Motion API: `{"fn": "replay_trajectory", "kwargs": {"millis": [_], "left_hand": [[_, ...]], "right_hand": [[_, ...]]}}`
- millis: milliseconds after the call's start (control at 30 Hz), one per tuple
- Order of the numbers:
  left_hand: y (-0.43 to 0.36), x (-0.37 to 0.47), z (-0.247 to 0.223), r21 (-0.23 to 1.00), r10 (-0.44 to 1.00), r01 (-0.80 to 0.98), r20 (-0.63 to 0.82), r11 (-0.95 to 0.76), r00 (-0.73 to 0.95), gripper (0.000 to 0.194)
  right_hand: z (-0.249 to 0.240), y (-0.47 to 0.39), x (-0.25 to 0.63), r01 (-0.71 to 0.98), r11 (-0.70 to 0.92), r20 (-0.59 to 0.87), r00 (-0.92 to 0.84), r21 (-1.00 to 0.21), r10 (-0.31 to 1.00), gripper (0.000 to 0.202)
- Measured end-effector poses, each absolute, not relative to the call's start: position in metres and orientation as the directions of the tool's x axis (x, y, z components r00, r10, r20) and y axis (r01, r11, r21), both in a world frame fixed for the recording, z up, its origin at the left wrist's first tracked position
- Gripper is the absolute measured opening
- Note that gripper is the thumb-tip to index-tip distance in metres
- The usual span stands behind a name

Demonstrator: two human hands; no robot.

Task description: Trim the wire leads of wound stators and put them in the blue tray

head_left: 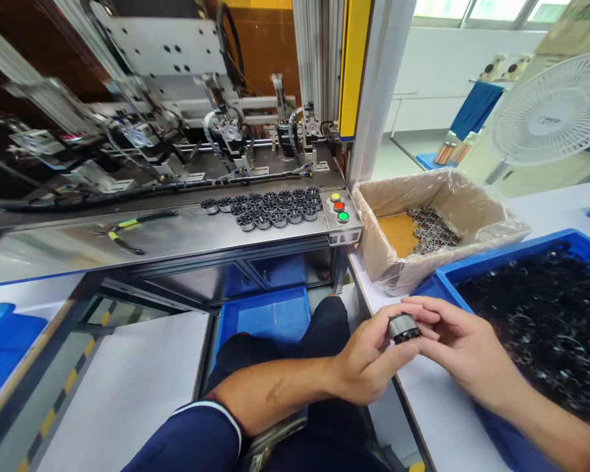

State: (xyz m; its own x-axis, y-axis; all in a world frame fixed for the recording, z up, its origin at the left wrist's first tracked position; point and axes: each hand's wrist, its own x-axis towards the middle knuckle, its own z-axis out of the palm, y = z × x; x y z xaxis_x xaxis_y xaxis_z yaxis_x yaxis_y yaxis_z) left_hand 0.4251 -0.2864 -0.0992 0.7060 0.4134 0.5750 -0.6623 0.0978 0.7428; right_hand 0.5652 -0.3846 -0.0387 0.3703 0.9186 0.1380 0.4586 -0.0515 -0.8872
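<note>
A motor stator [402, 326], a grey metal ring with black plastic on its ends, is held between my two hands at the right. My left hand [366, 364] grips its near left side, thumb along the lower edge. From the other side my right hand [465, 344] closes thumb and fingers on the same piece. Several similar stators [278, 217] stand in rows on the machine's metal ledge. To the right of my right hand, a blue bin [455, 285] is heaped with black plastic rings [545, 301].
A plastic-lined carton [373, 246] holds many metal rings. Yellow, red and green buttons [339, 206] sit at the ledge's right end. Pliers with green-and-black handles [128, 226] lie on the ledge. Machine fixtures [231, 134] rise behind, and a white fan [553, 111] stands at right.
</note>
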Motion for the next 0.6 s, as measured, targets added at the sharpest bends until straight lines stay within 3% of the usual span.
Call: {"fn": "replay_trajectory", "kwargs": {"millis": [167,300,367,467,533,600], "left_hand": [[-0.284,0.424,-0.097,0.77,0.394,-0.613,0.515,0.179,0.761,0.035],[-0.284,0.423,-0.097,0.758,0.38,-0.611,0.508,0.229,0.773,0.044],[-0.283,0.424,-0.098,0.767,0.403,-0.59,0.472,0.252,0.784,0.042],[-0.28,0.425,-0.098,0.812,0.435,-0.498,0.348,0.303,0.831,0.039],[-0.278,0.425,-0.095,0.831,0.433,-0.45,0.291,0.327,0.853,0.043],[-0.279,0.423,-0.092,0.831,0.431,-0.425,0.257,0.359,0.865,0.051]], "right_hand": [[-0.039,-0.385,0.566,0.549,-0.003,0.212,0.328,-0.836,0.921,0.05],[-0.042,-0.385,0.568,0.657,0.057,0.299,0.262,-0.752,0.918,0.039],[-0.045,-0.385,0.57,0.781,0.141,0.431,0.177,-0.609,0.885,0.039],[-0.047,-0.386,0.575,0.939,0.265,0.629,-0.072,-0.219,0.774,0.047],[-0.046,-0.388,0.576,0.947,0.32,0.648,-0.247,0.005,0.721,0.049],[-0.042,-0.39,0.575,0.929,0.358,0.638,-0.333,0.095,0.694,0.047]]}}
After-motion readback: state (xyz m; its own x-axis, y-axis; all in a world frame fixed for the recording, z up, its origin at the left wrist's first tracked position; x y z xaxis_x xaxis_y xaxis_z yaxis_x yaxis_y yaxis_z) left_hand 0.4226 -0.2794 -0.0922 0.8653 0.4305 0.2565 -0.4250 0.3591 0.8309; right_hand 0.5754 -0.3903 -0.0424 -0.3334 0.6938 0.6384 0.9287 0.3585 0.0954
